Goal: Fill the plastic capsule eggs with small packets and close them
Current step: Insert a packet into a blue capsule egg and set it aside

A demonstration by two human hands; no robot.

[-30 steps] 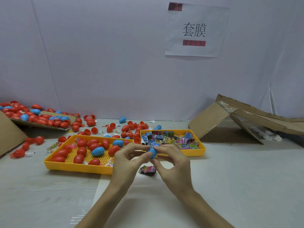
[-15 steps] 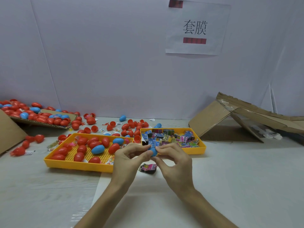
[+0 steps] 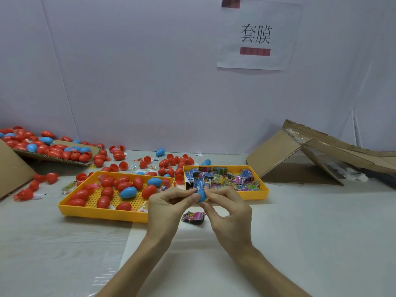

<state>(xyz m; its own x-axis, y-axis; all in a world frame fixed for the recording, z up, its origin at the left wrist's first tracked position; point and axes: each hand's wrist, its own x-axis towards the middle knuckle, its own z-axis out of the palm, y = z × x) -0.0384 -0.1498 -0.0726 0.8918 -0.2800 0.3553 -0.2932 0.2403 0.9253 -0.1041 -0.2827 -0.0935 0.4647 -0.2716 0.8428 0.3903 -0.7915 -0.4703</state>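
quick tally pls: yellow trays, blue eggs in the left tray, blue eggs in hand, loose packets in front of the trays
yellow trays: 2
blue eggs in left tray: 2
held egg, pinched by left hand and right hand: 1
loose packet in front of trays: 1
total: 6

Blue egg (image 3: 201, 195) mostly hidden by fingers (image 3: 218, 190), packets (image 3: 225, 179) print unreadable, forearms (image 3: 150, 264) cropped below.
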